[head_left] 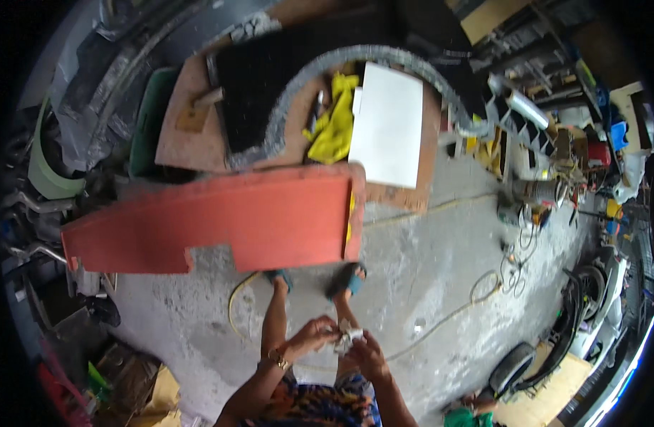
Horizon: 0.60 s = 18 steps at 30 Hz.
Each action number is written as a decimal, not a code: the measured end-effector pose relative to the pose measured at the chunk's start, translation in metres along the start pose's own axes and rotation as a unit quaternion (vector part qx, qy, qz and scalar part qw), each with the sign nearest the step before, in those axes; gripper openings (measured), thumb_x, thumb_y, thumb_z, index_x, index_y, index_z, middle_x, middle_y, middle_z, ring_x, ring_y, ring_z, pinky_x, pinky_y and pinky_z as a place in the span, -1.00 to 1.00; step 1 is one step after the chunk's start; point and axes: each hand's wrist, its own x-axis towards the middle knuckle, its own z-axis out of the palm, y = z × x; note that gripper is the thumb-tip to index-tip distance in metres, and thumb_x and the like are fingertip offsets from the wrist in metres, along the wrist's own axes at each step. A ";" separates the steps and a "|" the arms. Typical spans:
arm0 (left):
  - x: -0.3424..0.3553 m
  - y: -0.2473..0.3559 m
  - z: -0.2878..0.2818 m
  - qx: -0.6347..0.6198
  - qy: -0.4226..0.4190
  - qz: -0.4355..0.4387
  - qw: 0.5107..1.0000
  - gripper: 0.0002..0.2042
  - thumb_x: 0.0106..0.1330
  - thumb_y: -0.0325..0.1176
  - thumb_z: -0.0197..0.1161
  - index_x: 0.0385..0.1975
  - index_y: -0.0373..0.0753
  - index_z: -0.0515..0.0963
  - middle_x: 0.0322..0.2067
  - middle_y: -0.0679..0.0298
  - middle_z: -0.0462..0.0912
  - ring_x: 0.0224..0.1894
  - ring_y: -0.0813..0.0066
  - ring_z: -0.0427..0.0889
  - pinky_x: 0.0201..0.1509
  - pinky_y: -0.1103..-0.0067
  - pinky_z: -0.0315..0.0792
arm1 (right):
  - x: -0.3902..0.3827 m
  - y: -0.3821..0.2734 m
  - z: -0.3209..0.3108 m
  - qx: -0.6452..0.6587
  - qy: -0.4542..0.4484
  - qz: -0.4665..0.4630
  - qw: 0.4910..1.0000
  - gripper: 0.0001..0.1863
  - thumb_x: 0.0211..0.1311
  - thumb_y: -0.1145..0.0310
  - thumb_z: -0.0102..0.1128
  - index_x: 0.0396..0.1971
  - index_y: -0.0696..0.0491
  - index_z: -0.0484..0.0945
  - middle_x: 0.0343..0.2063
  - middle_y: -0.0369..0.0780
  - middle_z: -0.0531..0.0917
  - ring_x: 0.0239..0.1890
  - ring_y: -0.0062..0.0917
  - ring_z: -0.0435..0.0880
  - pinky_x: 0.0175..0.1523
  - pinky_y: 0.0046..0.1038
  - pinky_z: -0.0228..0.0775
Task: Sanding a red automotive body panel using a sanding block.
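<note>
In front of my body, low in the picture, my two hands come together over a small crumpled whitish piece [347, 336], possibly paper or tape. The fingers of my left hand [314, 337] close on its left side; a watch is on that wrist. My right hand [369, 356] pinches its right side. Beyond my feet, a long red panel [284, 217] with a cut-out lower edge lies across a work surface. Behind it rests a black curved panel [252, 92] with a grey sanded arch.
A white sheet [389, 124] and a yellow cloth [335, 128] lie on the brown board [191, 146]. A hose [441, 324] snakes over the grey floor. A tyre [513, 368] and a cardboard box [164, 395] are near the sides. Several cans and tools crowd the right.
</note>
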 end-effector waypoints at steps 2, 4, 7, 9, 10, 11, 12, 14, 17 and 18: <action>0.010 -0.004 -0.008 0.016 -0.046 -0.046 0.998 -0.79 0.37 -0.29 0.30 -0.08 -0.17 0.54 -0.25 0.39 0.66 -0.51 0.81 0.48 -0.57 0.73 0.28 | 0.014 0.007 -0.026 -0.010 -0.025 0.030 0.999 -0.72 0.35 0.37 0.20 0.01 -0.03 0.43 -0.23 -0.29 0.60 -0.24 -0.57 0.62 -0.03 -0.31 0.56; 0.014 -0.004 -0.021 0.068 -0.017 0.022 0.997 -0.67 0.38 -0.22 0.27 0.07 -0.19 0.52 -0.12 0.34 0.61 -0.30 0.73 0.55 -0.32 0.71 0.42 | 0.025 -0.003 -0.018 -0.070 -0.007 0.001 0.998 -0.67 0.35 0.33 0.21 0.06 -0.01 0.41 -0.18 -0.27 0.60 -0.19 -0.54 0.63 -0.03 -0.31 0.55; -0.002 -0.069 -0.085 0.007 0.041 0.046 0.998 -0.47 0.38 -0.32 0.12 0.37 -0.20 0.29 0.03 0.23 0.55 0.02 0.50 0.56 0.01 0.63 0.43 | 0.049 -0.017 -0.011 -0.161 0.011 -0.050 0.986 -0.56 0.35 0.27 0.22 0.16 0.04 0.35 -0.11 -0.23 0.62 -0.08 -0.47 0.64 -0.01 -0.29 0.53; -0.005 -0.065 -0.084 -0.091 0.085 0.020 0.992 -0.42 0.37 -0.37 0.07 0.42 -0.21 0.21 0.06 0.22 0.55 0.06 0.42 0.56 0.05 0.60 0.44 | 0.067 -0.038 -0.025 -0.209 0.026 -0.128 0.969 -0.42 0.37 0.22 0.20 0.28 0.10 0.26 -0.03 -0.17 0.62 0.07 -0.38 0.60 0.09 -0.24 0.47; 0.007 -0.041 -0.062 -0.035 0.187 0.157 0.969 -0.43 0.34 -0.41 0.04 0.40 -0.24 0.22 0.07 0.26 0.56 0.06 0.41 0.57 0.02 0.59 0.44 | 0.087 -0.053 -0.072 -0.275 0.002 -0.197 0.941 -0.45 0.36 0.24 0.22 0.25 0.11 0.33 -0.02 -0.15 0.62 0.09 -0.35 0.59 0.13 -0.24 0.44; 0.000 -0.031 -0.062 0.031 0.311 0.281 0.907 -0.43 0.32 -0.44 0.00 0.38 -0.27 0.22 0.08 0.29 0.57 0.06 0.40 0.58 -0.01 0.58 0.44 | 0.095 -0.069 -0.070 -0.341 -0.038 -0.271 0.899 -0.56 0.33 0.30 0.24 0.13 0.14 0.45 -0.07 -0.17 0.64 0.04 -0.39 0.62 0.08 -0.29 0.47; -0.012 -0.053 -0.087 0.051 0.328 0.279 0.901 -0.52 0.30 -0.44 0.11 0.25 -0.31 0.31 0.04 0.23 0.61 0.01 0.24 0.63 -0.01 0.51 0.46 | 0.098 -0.087 -0.027 -0.162 0.008 -0.158 0.974 -0.68 0.30 0.36 0.24 0.01 0.13 0.54 -0.14 -0.21 0.67 -0.05 -0.45 0.65 0.02 -0.34 0.49; -0.015 -0.105 -0.107 0.089 0.336 0.182 0.920 -0.54 0.30 -0.44 0.13 0.22 -0.31 0.32 0.03 0.18 0.61 0.02 0.18 0.63 0.00 0.48 0.47 | 0.113 -0.115 -0.014 -0.242 -0.026 -0.236 0.941 -0.72 0.26 0.38 0.25 -0.05 0.11 0.55 -0.22 -0.25 0.68 -0.16 -0.56 0.65 -0.04 -0.42 0.48; -0.038 -0.196 -0.123 0.209 0.328 -0.003 0.921 -0.56 0.29 -0.45 0.17 0.18 -0.30 0.35 0.02 0.12 0.61 0.03 0.10 0.61 0.03 0.43 0.47 | 0.132 -0.147 0.027 -0.427 0.082 -0.209 0.876 -0.69 0.19 0.42 0.25 -0.08 0.20 0.56 -0.24 -0.28 0.66 -0.23 -0.64 0.59 -0.11 -0.51 0.46; -0.042 -0.215 -0.121 0.222 0.317 -0.025 0.922 -0.56 0.28 -0.45 0.19 0.17 -0.30 0.35 0.02 0.09 0.61 0.04 0.08 0.61 0.04 0.42 0.47 | 0.135 -0.156 0.036 -0.443 0.097 -0.192 0.871 -0.69 0.19 0.42 0.24 -0.07 0.20 0.56 -0.25 -0.29 0.66 -0.24 -0.65 0.58 -0.11 -0.51 0.46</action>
